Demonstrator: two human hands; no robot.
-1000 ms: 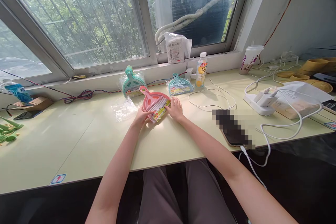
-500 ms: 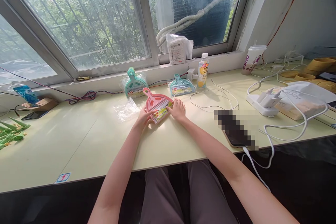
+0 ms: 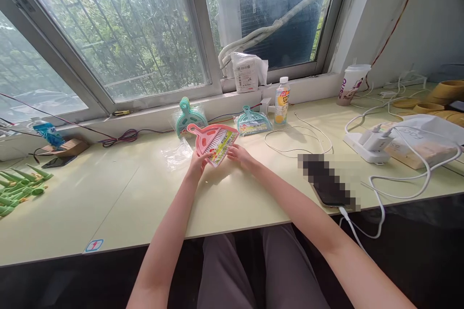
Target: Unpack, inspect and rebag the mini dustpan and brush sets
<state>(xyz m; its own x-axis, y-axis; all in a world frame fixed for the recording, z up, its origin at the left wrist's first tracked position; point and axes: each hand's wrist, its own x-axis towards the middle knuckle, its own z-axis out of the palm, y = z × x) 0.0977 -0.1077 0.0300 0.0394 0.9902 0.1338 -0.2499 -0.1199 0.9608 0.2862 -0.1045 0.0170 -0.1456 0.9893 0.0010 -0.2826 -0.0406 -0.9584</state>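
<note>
A pink dustpan with a small brush [image 3: 212,140] and a printed label card is held up over the table, its handle pointing up and left. My left hand [image 3: 197,163] grips its lower left side, the thumb over the front. At the lower right edge, my right hand [image 3: 242,155] has its bent fingers against the card side. Crumpled clear plastic wrap [image 3: 176,155] lies just left of my left hand. Behind stand a stack of green dustpans [image 3: 188,117] and a single wrapped teal dustpan set [image 3: 253,120].
A drink bottle [image 3: 282,100] stands near the sill. To the right are a charging phone [image 3: 328,186], a power strip [image 3: 366,147] with loose cables, a plastic bag [image 3: 424,135] and a cup [image 3: 352,86]. Green folded pieces [image 3: 21,188] lie far left.
The pink dustpan has turned and tilted, with its handle now farther left. My right hand has slid down toward its lower right edge. The view has shifted slightly.
</note>
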